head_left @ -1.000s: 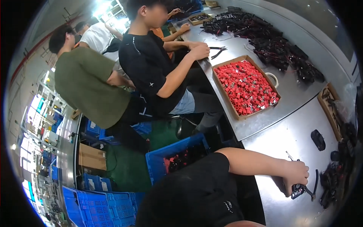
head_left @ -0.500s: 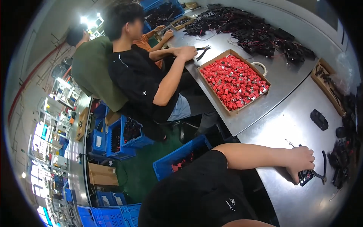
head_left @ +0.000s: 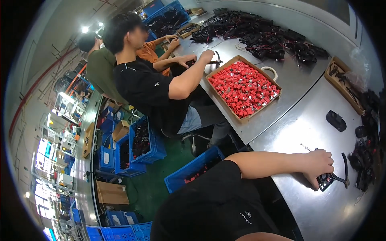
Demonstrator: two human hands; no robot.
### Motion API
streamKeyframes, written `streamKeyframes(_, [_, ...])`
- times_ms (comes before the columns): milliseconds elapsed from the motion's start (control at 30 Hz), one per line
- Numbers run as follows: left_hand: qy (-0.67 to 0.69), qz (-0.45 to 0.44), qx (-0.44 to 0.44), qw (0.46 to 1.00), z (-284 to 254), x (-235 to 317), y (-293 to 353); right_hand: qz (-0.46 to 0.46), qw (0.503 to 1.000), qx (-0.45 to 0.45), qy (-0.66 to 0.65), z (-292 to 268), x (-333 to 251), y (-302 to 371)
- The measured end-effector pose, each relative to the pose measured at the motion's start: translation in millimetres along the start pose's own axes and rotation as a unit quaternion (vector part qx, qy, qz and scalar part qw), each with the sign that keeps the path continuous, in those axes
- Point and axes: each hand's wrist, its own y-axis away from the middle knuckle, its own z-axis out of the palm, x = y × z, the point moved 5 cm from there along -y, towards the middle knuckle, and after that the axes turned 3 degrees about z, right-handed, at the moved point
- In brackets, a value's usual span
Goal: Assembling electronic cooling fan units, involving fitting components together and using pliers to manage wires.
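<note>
My left hand [head_left: 319,166] reaches across to the right side of the metal table, its fingers closed round a small black housing with a circuit board [head_left: 325,181]. A thin light-coloured piece [head_left: 305,147] sticks out beyond the fingers. Right beside the hand is a pair of black-handled pliers [head_left: 346,170], its handles spread. A black oval cover [head_left: 336,121] lies farther back on the table. Only a bit of my right forearm [head_left: 261,237] shows at the lower edge; the right hand is out of view.
A cardboard tray of red parts [head_left: 244,88] and a white tape ring [head_left: 269,73] stand farther back. Black wired housings [head_left: 261,36] heap along the wall; more black parts [head_left: 364,156] lie at right. A co-worker [head_left: 157,88] sits at left, above a blue crate [head_left: 173,180].
The view has shifted slightly. The co-worker's hands have moved and now handle the pliers and a dark part. My left hand keeps its hold on the black housing in nearly the same place.
</note>
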Motion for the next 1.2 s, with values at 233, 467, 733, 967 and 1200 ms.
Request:
streamKeyframes(233, [0.004,0.004,0.002,1.000,2,-2,0,-0.042,0.998,-0.005,-0.048,-16,-13,-31])
streamKeyframes(467, [0.003,-0.002,-0.004,1.000,3,-1,-1,-0.066,0.993,-0.011,-0.096,-31,-14,-57])
streamKeyframes(733, [0.007,0.001,-0.004,1.000,5,1,-3,-0.096,0.982,-0.007,-0.163,-46,-9,-84])
streamKeyframes(967, [0.001,-0.001,-0.004,1.000,1,-2,1,-0.124,0.968,-0.012,-0.218,-50,-17,-118])
streamKeyframes(1200, [0.005,0.007,0.000,1.000,-1,-3,-4,-0.157,0.947,-0.009,-0.279,-49,-21,-152])
